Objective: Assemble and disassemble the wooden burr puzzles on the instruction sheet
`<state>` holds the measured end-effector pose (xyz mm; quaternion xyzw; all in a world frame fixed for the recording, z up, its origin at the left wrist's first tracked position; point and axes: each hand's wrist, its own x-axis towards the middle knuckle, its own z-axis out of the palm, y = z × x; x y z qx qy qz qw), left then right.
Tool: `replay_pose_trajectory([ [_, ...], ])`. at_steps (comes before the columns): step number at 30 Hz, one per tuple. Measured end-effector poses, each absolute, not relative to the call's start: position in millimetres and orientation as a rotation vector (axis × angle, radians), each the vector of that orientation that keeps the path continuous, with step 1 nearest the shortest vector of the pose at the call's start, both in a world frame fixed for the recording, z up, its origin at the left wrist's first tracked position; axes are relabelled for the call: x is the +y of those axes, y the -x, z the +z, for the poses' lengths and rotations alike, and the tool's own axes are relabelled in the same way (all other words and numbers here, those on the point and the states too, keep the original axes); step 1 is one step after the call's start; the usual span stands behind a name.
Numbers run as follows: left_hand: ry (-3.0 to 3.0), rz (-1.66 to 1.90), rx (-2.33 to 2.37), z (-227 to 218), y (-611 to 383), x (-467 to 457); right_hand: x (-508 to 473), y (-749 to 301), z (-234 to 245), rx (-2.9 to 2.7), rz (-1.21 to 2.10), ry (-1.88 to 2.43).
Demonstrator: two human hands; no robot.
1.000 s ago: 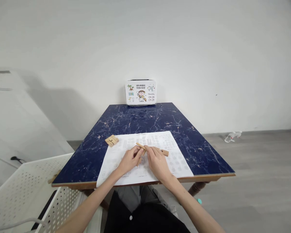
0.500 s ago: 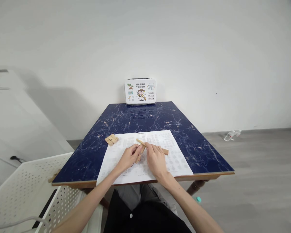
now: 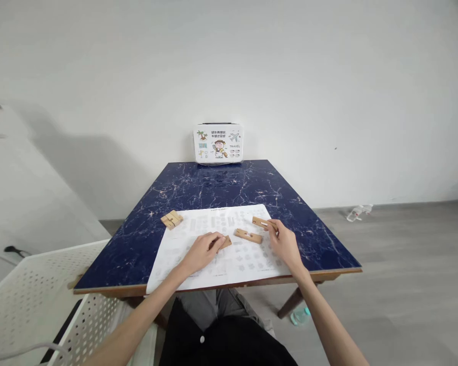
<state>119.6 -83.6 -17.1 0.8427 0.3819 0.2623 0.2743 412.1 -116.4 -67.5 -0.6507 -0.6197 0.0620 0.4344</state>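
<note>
My left hand point(image 3: 203, 249) is closed on a short wooden puzzle piece point(image 3: 226, 242) low over the printed paper sheet point(image 3: 191, 269); its fingers hide most of that piece. Farther right, my right hand point(image 3: 285, 244) pinches the right end of a slotted wooden puzzle bar point(image 3: 260, 222). Between the hands, another notched wooden bar point(image 3: 248, 236) lies loose on the sheet. Several wooden pieces fitted side by side form a small block point(image 3: 172, 219) at the sheet's back left corner.
A white case with cartoon prints point(image 3: 218, 144) stands against the wall at the back of the blue marbled table point(image 3: 217, 183). White perforated baskets point(image 3: 30, 284) are at the left. Plastic bottles point(image 3: 359, 212) lie on the floor to the right.
My hands have moved apart. The right one has carried a wooden bar to the right, and the notched bar now lies uncovered between them. My left hand still holds a piece.
</note>
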Motion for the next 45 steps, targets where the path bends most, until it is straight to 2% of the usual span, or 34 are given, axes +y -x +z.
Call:
replay_pose_trajectory([
  [8,-2.477,0.659,0.991,-22,-123,-83,-112,-412,-84,-1.642,0.138,1.609],
  [21,-2.607,0.641,1.212,-39,-127,-69,-112,-415,-84,-1.660,0.161,1.519],
  [28,-2.759,0.274,0.880,-27,-157,-46,-116,-411,-77,-1.722,0.248,1.415],
  [32,-2.820,0.285,0.669,-17,-180,-41,-117,-410,-73,-1.730,0.295,1.375],
  [36,-2.816,0.269,0.671,-13,-198,-52,-118,-410,-72,-1.677,0.326,1.364],
  [45,-2.842,0.268,0.717,-37,-219,-73,-118,-412,-75,-1.533,0.328,1.425],
])
